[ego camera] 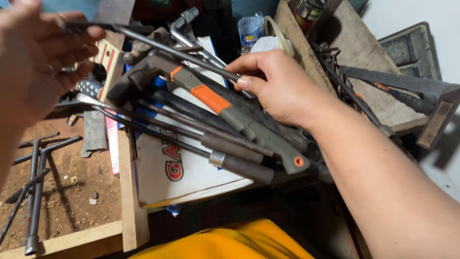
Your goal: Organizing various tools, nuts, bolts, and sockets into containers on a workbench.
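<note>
My left hand (33, 57) is raised at the upper left, fingers closed on one end of a long grey metal rod (163, 48). My right hand (275, 84) reaches in from the right and pinches the rod's other end over a heap of tools. Under the rod lies a hammer (230, 110) with a grey and orange grip, its head pointing left. Below it lie two long screwdrivers (225, 148) with dark handles. A bent chrome wrench (184, 26) sticks up behind the rod.
The tools rest on a white printed cardboard box (187, 184). A wooden tray (72, 192) at lower left holds rusty T-shaped rods in dirt. A wooden plank (364, 62) and dark metal bars lie at right. A yellow cloth (225, 242) shows at the bottom.
</note>
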